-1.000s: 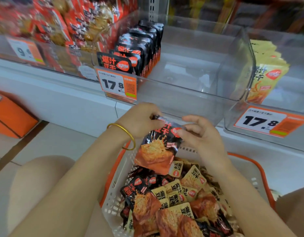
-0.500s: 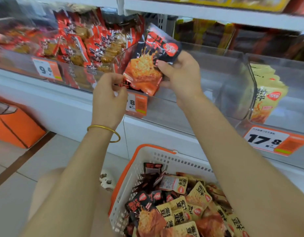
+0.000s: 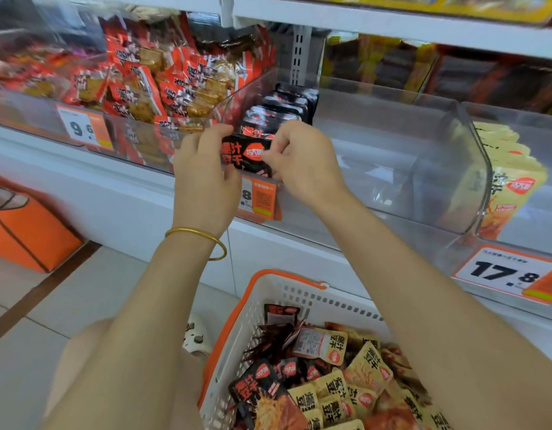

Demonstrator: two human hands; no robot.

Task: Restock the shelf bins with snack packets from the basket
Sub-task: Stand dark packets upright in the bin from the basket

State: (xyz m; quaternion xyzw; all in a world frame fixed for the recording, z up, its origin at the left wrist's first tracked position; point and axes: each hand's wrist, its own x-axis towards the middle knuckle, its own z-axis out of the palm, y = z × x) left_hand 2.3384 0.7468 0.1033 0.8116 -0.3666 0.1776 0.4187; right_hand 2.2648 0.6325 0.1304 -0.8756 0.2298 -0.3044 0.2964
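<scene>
Over the bin wall (image 3: 361, 193), our left grip (image 3: 206, 178) and right grip (image 3: 302, 162) pinch a black packet (image 3: 243, 153) upright, row (image 3: 277, 110) just beyond.

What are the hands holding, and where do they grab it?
One black snack packet. The left hand pinches its left edge, the right hand pinches its right edge.

Shelf (image 3: 119, 193) carries three clear bins (image 3: 423, 169) side by side: red packets (image 3: 138, 88) heaped left, black packets (image 3: 277, 110) rowed in the middle, yellow packets (image 3: 510, 181) right. Below, an orange box (image 3: 26, 231) sits on the tiled floor (image 3: 51, 321).
</scene>
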